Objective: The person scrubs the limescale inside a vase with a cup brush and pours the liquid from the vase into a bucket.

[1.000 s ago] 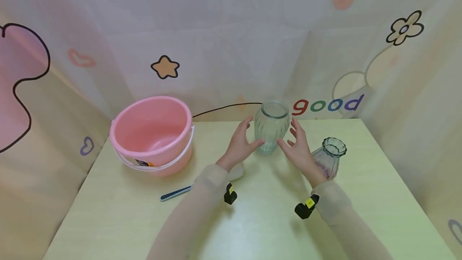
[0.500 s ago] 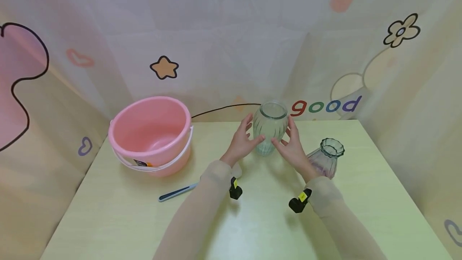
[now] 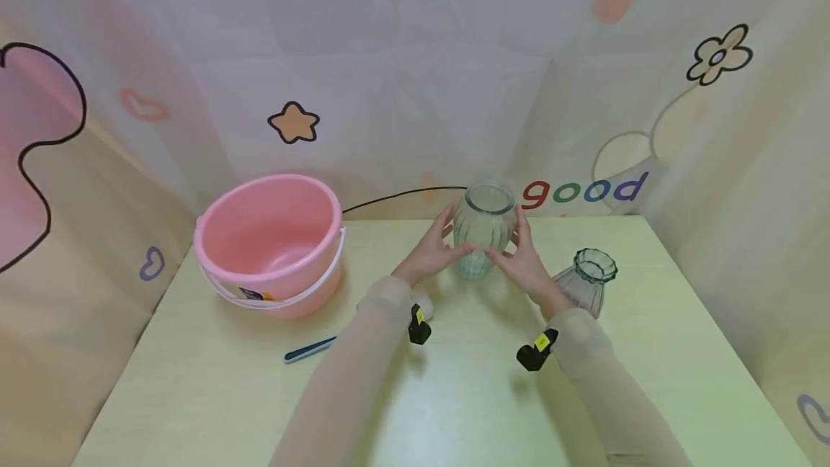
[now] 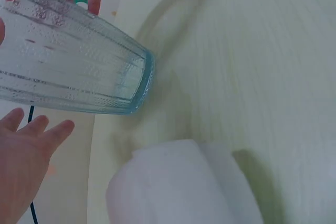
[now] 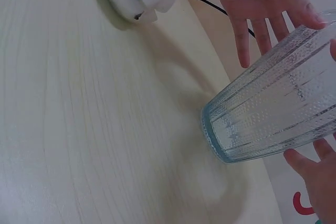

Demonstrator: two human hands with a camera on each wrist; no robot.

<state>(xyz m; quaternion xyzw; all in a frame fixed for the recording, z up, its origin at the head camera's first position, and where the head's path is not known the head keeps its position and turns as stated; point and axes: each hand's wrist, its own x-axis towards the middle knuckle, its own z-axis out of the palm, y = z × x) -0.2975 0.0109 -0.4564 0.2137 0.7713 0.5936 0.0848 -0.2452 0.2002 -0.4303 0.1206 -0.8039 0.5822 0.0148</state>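
Note:
A tall ribbed clear glass vase (image 3: 483, 229) stands upright near the table's back edge. Both hands cup its sides, thumbs in front and the other fingers farther round. My left hand (image 3: 433, 251) is at its left side, the thumb tip against the front. Opposite it, my right hand (image 3: 524, 265) has fingertips right at the glass. Droplets cover parts of the vase (image 4: 63, 51) in the left wrist view, where the left fingertips (image 4: 65, 127) lie close by its wall. In the right wrist view, the vase's base (image 5: 215, 135) is close over the table, with shadows beside it.
A pink bucket (image 3: 285, 272) with a white handle stands at the left. Partly under the left forearm lies a tool with a dark blue handle (image 3: 310, 349) and a white head (image 3: 423, 304). A smaller flared glass vase (image 3: 590, 279) stands behind the right wrist. A printed curtain hangs behind.
Both hands have closed in on the tall vase from either side, the right one moving left toward it. The vase stays in place.

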